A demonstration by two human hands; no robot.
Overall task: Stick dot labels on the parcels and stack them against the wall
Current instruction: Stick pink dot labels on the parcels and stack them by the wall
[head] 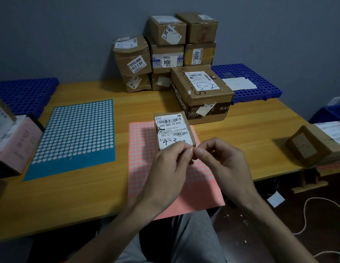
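Observation:
A small brown parcel [172, 130] with a white shipping label marked "4-3" lies on the pink dot-label sheet [140, 149] in the middle of the table. My left hand [165, 168] and my right hand [220, 162] meet fingertip to fingertip just in front of the parcel's near edge. Their fingers are curled and pinch together at one spot; what they pinch is too small to make out. A stack of brown parcels [165, 52] stands against the grey wall, with a larger parcel [201, 93] marked "5-2" in front of it.
A blue dot-label sheet [74, 137] lies left of the pink one. A pink box [17, 147] sits at the left table edge, more parcels [317, 143] at the right edge. Blue perforated trays [260, 80] flank the stack. A white cable [305, 215] lies on the floor.

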